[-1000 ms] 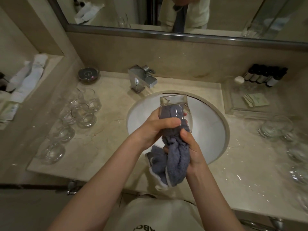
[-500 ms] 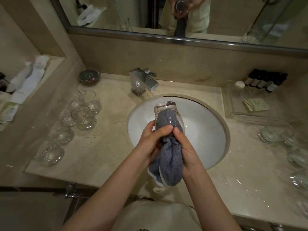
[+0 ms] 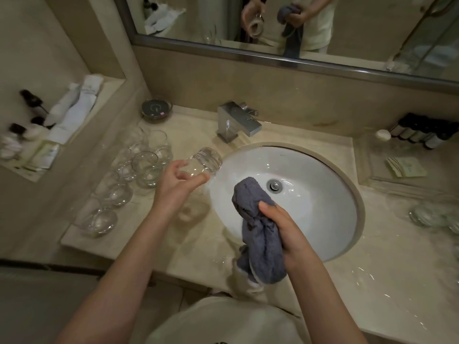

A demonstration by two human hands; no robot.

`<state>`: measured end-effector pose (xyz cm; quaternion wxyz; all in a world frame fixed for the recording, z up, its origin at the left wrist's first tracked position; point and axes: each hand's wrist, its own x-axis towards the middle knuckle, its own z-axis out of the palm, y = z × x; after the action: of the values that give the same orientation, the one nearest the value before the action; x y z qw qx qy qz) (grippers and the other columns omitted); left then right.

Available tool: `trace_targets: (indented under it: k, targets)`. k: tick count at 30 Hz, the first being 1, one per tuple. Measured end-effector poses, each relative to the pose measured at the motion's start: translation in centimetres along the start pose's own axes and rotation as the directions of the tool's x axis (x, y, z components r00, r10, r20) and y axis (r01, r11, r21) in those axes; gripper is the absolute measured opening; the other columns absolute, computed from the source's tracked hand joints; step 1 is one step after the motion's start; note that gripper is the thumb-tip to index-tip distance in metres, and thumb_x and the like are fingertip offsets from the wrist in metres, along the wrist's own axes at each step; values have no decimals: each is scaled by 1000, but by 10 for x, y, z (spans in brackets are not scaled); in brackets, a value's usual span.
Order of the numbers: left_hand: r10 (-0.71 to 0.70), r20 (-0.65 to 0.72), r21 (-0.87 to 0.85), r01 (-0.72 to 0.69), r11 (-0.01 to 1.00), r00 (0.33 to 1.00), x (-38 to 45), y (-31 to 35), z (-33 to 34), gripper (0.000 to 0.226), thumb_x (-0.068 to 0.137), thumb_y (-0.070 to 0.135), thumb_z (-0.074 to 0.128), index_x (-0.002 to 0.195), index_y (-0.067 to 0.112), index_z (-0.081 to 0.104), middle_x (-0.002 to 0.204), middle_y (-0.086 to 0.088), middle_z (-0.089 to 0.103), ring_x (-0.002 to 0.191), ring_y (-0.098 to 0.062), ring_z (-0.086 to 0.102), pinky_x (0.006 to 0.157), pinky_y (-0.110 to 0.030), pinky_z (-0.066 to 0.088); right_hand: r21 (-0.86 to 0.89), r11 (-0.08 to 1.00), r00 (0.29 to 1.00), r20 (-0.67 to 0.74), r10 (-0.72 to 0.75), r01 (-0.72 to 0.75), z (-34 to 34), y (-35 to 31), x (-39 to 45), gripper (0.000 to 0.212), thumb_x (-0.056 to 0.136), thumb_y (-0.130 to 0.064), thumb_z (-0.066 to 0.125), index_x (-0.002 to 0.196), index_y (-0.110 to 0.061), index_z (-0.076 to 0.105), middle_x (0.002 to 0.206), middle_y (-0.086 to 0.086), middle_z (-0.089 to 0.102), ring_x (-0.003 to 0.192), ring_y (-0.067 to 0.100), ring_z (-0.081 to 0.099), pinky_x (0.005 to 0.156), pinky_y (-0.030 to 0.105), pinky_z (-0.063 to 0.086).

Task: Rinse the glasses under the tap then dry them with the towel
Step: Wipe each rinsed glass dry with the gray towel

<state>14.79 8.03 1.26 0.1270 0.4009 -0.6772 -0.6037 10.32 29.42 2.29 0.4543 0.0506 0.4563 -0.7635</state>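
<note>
Left hand (image 3: 177,187) grips my glass (image 3: 202,163) above the desk (image 3: 198,244), right hand (image 3: 288,234) clutches the towel (image 3: 258,234); crowded glasses (image 3: 146,167) below risk collision when I set it down.
</note>
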Motion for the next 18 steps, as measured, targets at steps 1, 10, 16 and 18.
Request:
trace_targets:
  k: [1,10,16,18]
  targets:
    - [18,-42,9,-18,1000,999,2,-4,-7,77,50,44,83,117,23,52,79,7,58,71,-9,57,75,-26,46,-3,1000,1000,-4,6,-6,4,2,1,22,76,-14,70,97,-9,65,70,6,69,57,15,64,53,23,52]
    - [75,-124,241,-44,970,989,9,-43,-45,78,46,46,77,118,29,52,93,7,58,94,-17,60,87,-35,50,-48,994,994,-51,92,-95,38,22,13,25,70,-13,69,94,-12,64,65,4,69,54,12,64,50,21,51]
    - [56,-177,256,-9,967,983,20,-59,-83,96,35,52,76,124,28,52,102,2,57,97,-15,56,81,-26,41,-64,990,992,-46,121,-123,55,31,19,21,74,-16,66,93,-10,62,63,2,67,53,11,64,48,20,50]
    - [51,-184,316,10,949,982,25,-65,-92,97,41,43,83,129,21,49,110,-3,59,104,-19,56,87,-31,45,-73,989,991,-41,126,-129,59,34,21,21,74,-13,71,93,-9,64,63,3,68,53,11,64,49,20,50]
